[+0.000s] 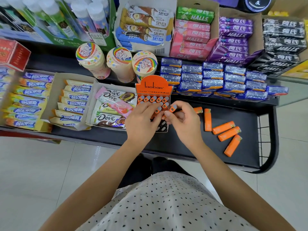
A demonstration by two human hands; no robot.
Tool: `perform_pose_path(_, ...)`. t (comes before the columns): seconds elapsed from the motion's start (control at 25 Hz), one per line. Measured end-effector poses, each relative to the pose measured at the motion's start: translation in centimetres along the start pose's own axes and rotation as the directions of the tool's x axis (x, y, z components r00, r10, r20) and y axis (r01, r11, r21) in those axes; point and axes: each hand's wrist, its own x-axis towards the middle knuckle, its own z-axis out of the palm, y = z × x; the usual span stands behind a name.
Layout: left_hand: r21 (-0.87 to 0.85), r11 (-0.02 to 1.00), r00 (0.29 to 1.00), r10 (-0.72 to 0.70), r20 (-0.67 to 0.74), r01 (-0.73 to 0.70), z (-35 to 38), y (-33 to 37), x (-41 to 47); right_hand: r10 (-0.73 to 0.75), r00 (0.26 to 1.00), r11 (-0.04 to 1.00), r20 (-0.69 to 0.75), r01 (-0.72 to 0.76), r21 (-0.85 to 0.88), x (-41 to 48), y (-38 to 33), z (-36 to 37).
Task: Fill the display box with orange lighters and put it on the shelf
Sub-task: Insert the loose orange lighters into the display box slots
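An orange "laoban" display box (154,86) stands on the black shelf (183,144), its back rows filled with upright orange lighters and some front slots showing dark. My left hand (141,120) lies over the box and grips an orange lighter (157,111) above its slots. My right hand (182,121) pinches a second lighter (173,108) at the box's right edge. Several loose orange lighters (224,127) lie flat on the shelf to the right.
Dove chocolate bars (110,112) sit in a carton just left of the box. Round candy tubs (144,65) and blue packets (213,77) stand behind it. Halls cartons (235,39) line the upper tier. A wire rail (266,139) closes the shelf's right end.
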Motion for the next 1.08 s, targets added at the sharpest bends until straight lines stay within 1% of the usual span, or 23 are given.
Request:
perform_pose_path(0.08,0.011,1.0,0.999,-0.018,0.028,0.018,0.0,0.0,0.2,-0.019,1.0,0.995,-0.017,0.017,-0.101,0.1,0.4,0.2)
perform_pose_path(0.2,0.028,0.999,0.997,-0.039,0.072,0.037,-0.1,0.0,0.5,-0.052,0.999,0.981,-0.016,0.048,-0.187,0.3,0.6,0.4)
perform_pose_path(0.4,0.028,1.0,0.996,-0.011,0.089,0.009,-0.1,-0.2,0.5,-0.088,0.996,0.968,-0.022,0.08,-0.239,0.6,1.1,0.6)
perform_pose_path(0.6,-0.013,0.999,0.994,0.032,0.104,-0.031,-0.4,-0.6,0.3,-0.143,0.99,0.934,-0.022,0.127,-0.335,0.3,1.4,0.7)
perform_pose_path(0.68,-0.02,0.997,0.99,0.073,0.117,-0.071,-0.6,-0.9,0.3,-0.164,0.986,0.924,-0.009,0.15,-0.35,0.1,1.5,0.7)
perform_pose_path(0.8,0.005,0.988,0.982,0.153,0.114,-0.154,-0.5,-1.3,0.6,-0.263,0.965,0.882,0.013,0.246,-0.402,-0.1,1.9,0.9)
perform_pose_path(0.88,0.033,0.977,0.973,0.207,0.103,-0.211,-0.2,-1.5,0.6,-0.298,0.954,0.858,0.037,0.285,-0.427,-0.1,2.2,1.0)
perform_pose_path(1.08,0.119,0.933,0.94,0.335,0.059,-0.34,0.2,-2.1,-0.1,-0.36,0.927,0.759,0.104,0.355,-0.546,-0.1,2.5,0.6)
